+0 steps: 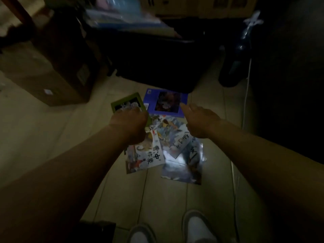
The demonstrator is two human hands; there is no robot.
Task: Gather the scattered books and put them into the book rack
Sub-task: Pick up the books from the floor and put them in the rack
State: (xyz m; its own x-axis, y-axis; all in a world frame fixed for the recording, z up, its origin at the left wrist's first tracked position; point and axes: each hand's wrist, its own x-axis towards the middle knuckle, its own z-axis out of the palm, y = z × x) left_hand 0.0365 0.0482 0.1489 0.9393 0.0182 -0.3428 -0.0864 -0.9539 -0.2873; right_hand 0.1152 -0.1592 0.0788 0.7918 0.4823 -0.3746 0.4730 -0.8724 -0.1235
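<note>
Several thin picture books lie overlapped on the tiled floor in dim light. A green-framed book (125, 102) is at the pile's far left, and my left hand (129, 121) grips its near edge. A blue book (165, 102) lies flat at the far end. My right hand (198, 117) hovers open over its right corner, fingers stretched forward. A white book with Chinese characters (150, 155) and glossy illustrated books (182, 165) lie nearer me. A dark box-like rack (154, 55) holding books (126, 18) stands just behind the pile.
A brown cardboard box (50, 67) stands at the left. A dark bottle-shaped object (235, 67) and a white cord (246, 95) are at the right, beside a black mass. My white shoes (196, 227) show at the bottom edge.
</note>
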